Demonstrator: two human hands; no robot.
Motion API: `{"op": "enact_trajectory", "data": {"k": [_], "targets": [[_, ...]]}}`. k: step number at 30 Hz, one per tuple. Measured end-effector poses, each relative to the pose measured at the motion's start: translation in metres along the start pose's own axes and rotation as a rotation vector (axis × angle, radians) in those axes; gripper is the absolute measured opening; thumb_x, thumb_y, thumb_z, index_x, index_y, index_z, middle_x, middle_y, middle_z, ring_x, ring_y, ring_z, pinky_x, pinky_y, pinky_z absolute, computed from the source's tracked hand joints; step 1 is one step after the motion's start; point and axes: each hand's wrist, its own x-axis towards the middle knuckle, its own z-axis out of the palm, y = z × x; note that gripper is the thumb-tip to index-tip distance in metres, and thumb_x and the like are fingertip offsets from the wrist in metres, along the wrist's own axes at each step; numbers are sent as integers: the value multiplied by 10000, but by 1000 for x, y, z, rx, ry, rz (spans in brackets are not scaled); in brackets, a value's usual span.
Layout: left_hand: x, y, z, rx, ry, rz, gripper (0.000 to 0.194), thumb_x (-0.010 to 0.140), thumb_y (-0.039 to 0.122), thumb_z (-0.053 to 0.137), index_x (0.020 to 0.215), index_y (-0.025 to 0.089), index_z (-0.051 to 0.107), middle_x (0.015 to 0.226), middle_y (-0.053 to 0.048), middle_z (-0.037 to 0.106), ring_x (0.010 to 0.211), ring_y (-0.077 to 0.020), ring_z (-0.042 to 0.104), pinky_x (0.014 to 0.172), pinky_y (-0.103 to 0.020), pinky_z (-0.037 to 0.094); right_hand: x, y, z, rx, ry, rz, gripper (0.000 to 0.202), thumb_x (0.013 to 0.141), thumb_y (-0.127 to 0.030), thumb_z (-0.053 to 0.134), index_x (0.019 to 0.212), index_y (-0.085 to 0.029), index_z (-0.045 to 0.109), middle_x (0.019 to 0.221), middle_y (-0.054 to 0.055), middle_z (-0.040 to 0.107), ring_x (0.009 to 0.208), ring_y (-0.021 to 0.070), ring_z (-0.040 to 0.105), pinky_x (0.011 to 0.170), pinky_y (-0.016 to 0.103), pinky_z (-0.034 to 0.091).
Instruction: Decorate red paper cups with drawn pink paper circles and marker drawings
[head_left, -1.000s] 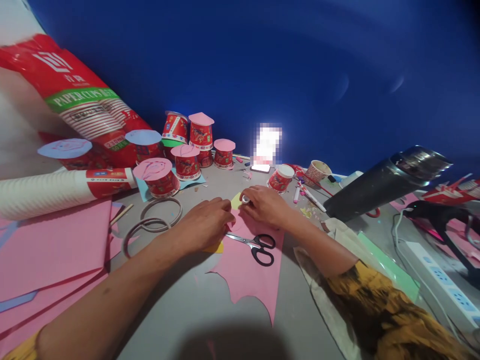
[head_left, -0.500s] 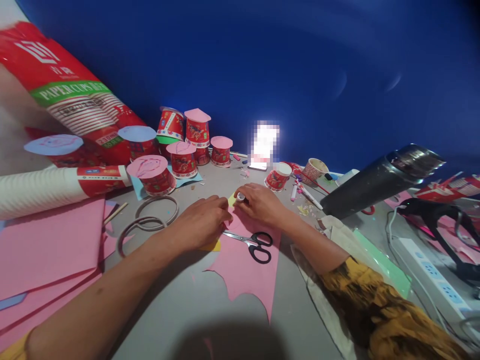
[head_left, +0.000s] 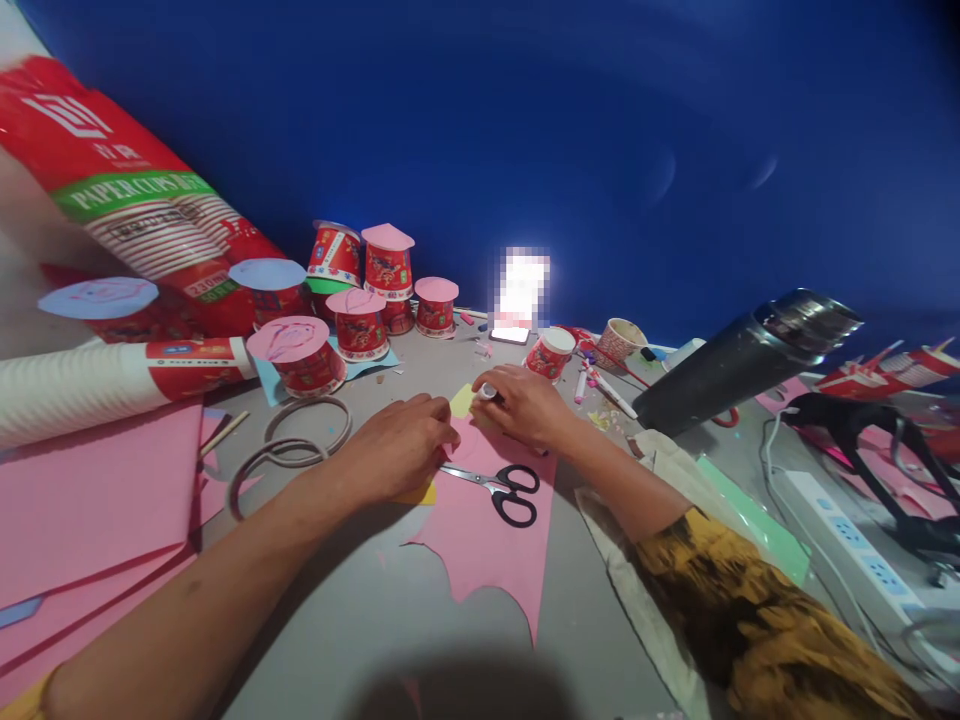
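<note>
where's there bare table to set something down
Mostly bare tabletop lies between the left forearm and the cut pink paper; a narrower strip runs between that paper and the pale sheet. Crowded: the back left, with paper-topped cups, and the right side, around the dark flask and power strip.

Lone head-worn view; faces forward and down; grey table (head_left: 352, 590) close below, blue wall (head_left: 450, 120) beyond; left hand (head_left: 409, 445), right hand (head_left: 521, 405) mid-frame

Open tabletop (head_left: 337, 600) in front — scissors (head_left: 493, 487) beyond, flask (head_left: 735, 360) right
</note>
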Motion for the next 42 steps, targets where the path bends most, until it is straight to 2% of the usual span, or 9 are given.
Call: {"op": "enact_trajectory", "data": {"k": [3,8,15,19,22,27,30,34,42], "targets": [[0,0,0,-5,0,-1,277,890,96,570,950,238,800,1052,-106,702,1004,-278,648,812,-390,479,-3,2,-7,104,69,-4,63,945,-199,695,1006,-192,707,986,51,751,926,200,657,844,302,435],[0,0,1,-9,17,-3,249,924,130,573,943,234,799,1047,-106,702,991,-284,645,811,-400,475,-11,-1,1,75,-38,-65,99,940,-235,709,1035,-209,717,1004,57,755,945,210,651,808,296,438],[1,-2,1,-39,11,-6,277,892,101,579,992,233,801,1065,-102,707,1008,-271,658,841,-386,481,-10,10,5,99,319,33,199,995,-278,613,1142,-191,714,1020,85,756,915,219,642,873,338,460],[2,-2,0,-57,32,-66,245,892,153,578,959,243,795,1032,-86,730,1003,-263,677,807,-357,484,-11,7,0,211,259,192,187,944,-272,623,1095,-205,711,953,33,753,812,188,636,750,300,446],[1,-5,-3,-133,175,-227,248,909,217,524,931,245,770,1029,-69,758,986,-259,693,760,-339,482,-12,2,-4,149,176,304,166,932,-276,613,1038,-209,723,848,15,732,734,181,612,671,289,387],[3,-13,-9,-455,603,-505,172,839,303,558,859,227,710,885,-34,767,836,-225,686,757,-326,494,-14,-8,-14,144,95,378,150,893,-236,630,1010,-223,723,809,4,730,713,181,612,645,284,367],[5,-14,-9,-680,696,-571,131,745,347,655,769,223,688,735,-7,711,682,-190,619,624,-295,475,-14,-13,-17,197,6,338,73,877,-240,672,925,-214,721,844,15,742,794,192,640,679,286,404],[7,-3,-7,-1030,633,-574,211,676,391,756,735,210,666,627,2,652,551,-154,539,493,-264,423,-13,-19,-15,321,123,302,141,908,-293,698,990,-182,723,1049,73,768,943,205,662,773,308,466],[6,14,-11,-1130,529,-525,274,664,427,815,702,196,672,656,-2,669,558,-131,551,509,-243,442,-14,-24,-7,600,155,261,217,934,-245,614,727,-190,649,705,-29,681,663,120,579,626,239,417]]}}
